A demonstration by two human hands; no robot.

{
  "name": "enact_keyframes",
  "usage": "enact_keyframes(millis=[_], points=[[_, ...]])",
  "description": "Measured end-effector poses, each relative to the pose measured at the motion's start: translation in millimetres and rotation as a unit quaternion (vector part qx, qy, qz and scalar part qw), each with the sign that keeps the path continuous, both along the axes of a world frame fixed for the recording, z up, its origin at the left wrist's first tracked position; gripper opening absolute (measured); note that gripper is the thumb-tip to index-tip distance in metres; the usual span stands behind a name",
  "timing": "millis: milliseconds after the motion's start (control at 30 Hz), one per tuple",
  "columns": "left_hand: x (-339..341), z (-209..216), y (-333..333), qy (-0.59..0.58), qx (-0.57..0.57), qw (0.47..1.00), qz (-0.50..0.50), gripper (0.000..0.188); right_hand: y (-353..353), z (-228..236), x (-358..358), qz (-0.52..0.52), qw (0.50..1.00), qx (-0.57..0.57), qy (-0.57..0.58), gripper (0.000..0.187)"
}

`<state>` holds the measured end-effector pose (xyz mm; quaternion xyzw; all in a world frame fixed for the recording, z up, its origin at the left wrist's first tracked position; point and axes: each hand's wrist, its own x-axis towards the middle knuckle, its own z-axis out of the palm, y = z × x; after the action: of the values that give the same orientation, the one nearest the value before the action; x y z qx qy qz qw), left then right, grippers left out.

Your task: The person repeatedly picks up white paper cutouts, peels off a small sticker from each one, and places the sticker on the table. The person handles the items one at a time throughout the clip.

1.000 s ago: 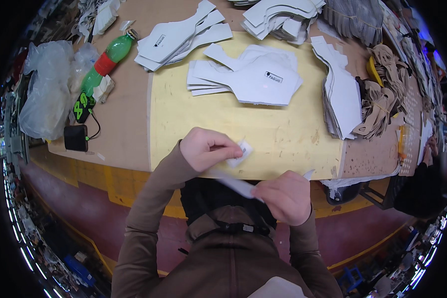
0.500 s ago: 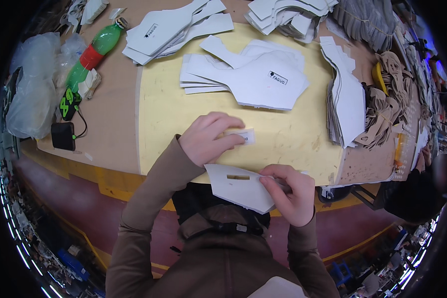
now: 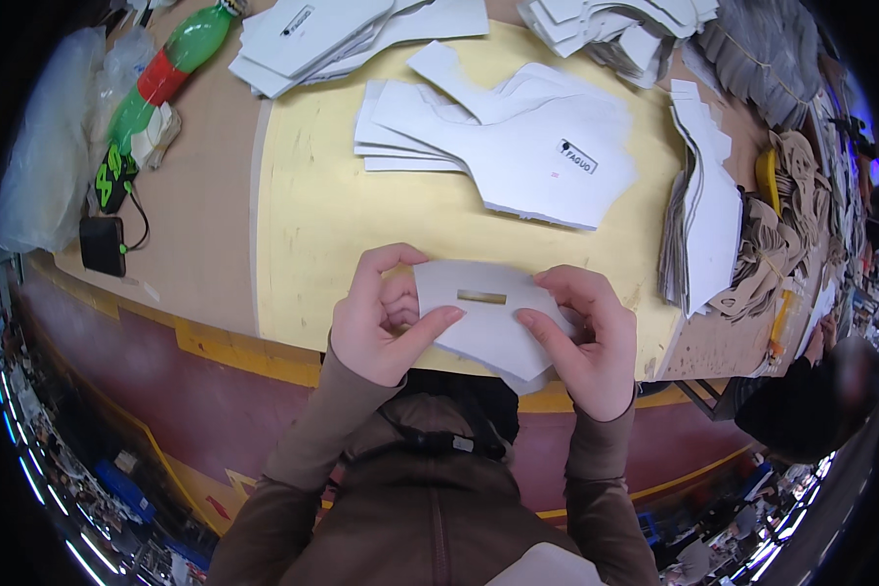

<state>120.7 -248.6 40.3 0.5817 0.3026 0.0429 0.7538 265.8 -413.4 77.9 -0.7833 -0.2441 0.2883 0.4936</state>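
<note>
Both my hands hold a white cut-out piece (image 3: 486,317) with a narrow slot in its middle, just over the near edge of the yellow board (image 3: 313,215). My left hand (image 3: 386,317) pinches its left end, thumb on top. My right hand (image 3: 581,337) grips its right end, thumb pointing at the slot. The piece's lower corner hangs past the board edge toward my body.
Stacks of white cut pieces (image 3: 518,137) lie beyond my hands, more at the back left (image 3: 342,34) and right edge (image 3: 698,205). A green bottle (image 3: 161,73), plastic bag (image 3: 44,166) and black device (image 3: 103,244) sit left. Brown cut shapes (image 3: 781,234) pile right.
My left hand left the small white bit on the board and came to the slotted piece. Both hands now hold that piece, raised and flattened toward me.
</note>
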Motion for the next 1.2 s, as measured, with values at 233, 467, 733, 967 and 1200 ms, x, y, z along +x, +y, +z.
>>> enact_keyframes(millis=[233, 467, 733, 967, 1200], points=[[7, 1, -3, 0.008, 0.117, 0.993, 0.001, 0.044, 7, -8, 7, 0.040, 0.996, -0.046, -0.070, 0.019], [12, 1, -1, -0.012, 0.260, 0.965, -0.034, 0.014, 5, -13, 5, 0.051, 0.988, -0.050, -0.138, 0.011], [11, 2, -1, -0.008, 0.267, 0.963, -0.036, 0.013, 5, -17, 1, 0.038, 0.988, -0.036, -0.144, 0.012], [13, 4, -5, 0.014, 0.254, 0.967, -0.016, 0.013, 5, -19, -1, 0.028, 0.985, -0.042, -0.165, 0.013], [12, 3, -6, 0.011, 0.262, 0.965, -0.022, 0.013, 2, -21, 2, 0.049, 0.985, -0.033, -0.165, 0.012]])
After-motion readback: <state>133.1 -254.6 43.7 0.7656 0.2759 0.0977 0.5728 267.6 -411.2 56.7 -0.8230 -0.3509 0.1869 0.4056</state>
